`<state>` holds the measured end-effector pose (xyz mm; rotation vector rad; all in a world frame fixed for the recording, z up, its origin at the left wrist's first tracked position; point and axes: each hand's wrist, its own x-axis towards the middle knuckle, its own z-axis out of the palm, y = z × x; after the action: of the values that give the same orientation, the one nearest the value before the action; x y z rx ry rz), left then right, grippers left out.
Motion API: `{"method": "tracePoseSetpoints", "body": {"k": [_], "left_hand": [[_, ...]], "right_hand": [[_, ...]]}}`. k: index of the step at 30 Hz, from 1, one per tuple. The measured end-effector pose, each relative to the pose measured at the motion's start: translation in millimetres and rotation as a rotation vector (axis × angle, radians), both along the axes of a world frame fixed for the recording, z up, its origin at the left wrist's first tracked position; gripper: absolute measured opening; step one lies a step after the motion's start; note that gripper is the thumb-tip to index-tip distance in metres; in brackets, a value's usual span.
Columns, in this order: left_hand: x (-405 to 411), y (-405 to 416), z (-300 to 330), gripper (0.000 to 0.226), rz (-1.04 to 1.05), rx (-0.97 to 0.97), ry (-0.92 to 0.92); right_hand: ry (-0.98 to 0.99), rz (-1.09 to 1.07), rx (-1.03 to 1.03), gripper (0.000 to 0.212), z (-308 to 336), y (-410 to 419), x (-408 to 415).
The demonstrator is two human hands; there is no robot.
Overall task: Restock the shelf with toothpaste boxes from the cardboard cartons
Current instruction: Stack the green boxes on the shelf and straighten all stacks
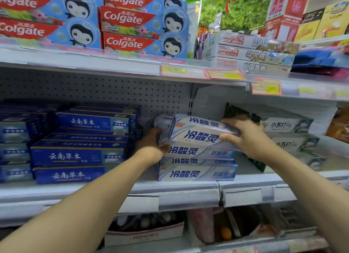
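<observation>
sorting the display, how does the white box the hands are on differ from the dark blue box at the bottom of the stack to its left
The white box sits tilted on top of its stack, not yet settled; the dark blue box lies flat on the shelf. The white box is touched by both the left hand and the right hand; the blue one is untouched. The white box has blue lettering, the blue box white. Both are long toothpaste cartons facing front.

Left hand (151, 145) has its fingers tucked out of sight behind the end of the white toothpaste box (196, 132). The blue boxes (15, 132) are cut off at the left edge, their print smeared. Price tags (266, 88) are too blurred to read, and the goods on the lower shelf (217, 226) are too murky to make out.
</observation>
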<state>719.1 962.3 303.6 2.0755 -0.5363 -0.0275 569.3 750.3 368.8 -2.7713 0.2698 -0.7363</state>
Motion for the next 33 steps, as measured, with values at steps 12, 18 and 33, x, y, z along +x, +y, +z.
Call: {"method": "tracePoseSetpoints", "body": {"k": [12, 18, 33], "left_hand": [[-19.1, 23.1, -5.4, 0.039, 0.044, -0.230, 0.200], [-28.4, 21.5, -3.4, 0.050, -0.046, -0.154, 0.237], [-8.7, 8.8, 1.9, 0.036, -0.054, -0.117, 0.175]], "right_hand": [[0.211, -0.072, -0.055, 0.049, -37.4, 19.8, 8.7], [0.073, -0.146, -0.128, 0.058, -53.3, 25.0, 25.7], [0.044, -0.260, 0.327, 0.092, -55.7, 17.6, 36.5]]}}
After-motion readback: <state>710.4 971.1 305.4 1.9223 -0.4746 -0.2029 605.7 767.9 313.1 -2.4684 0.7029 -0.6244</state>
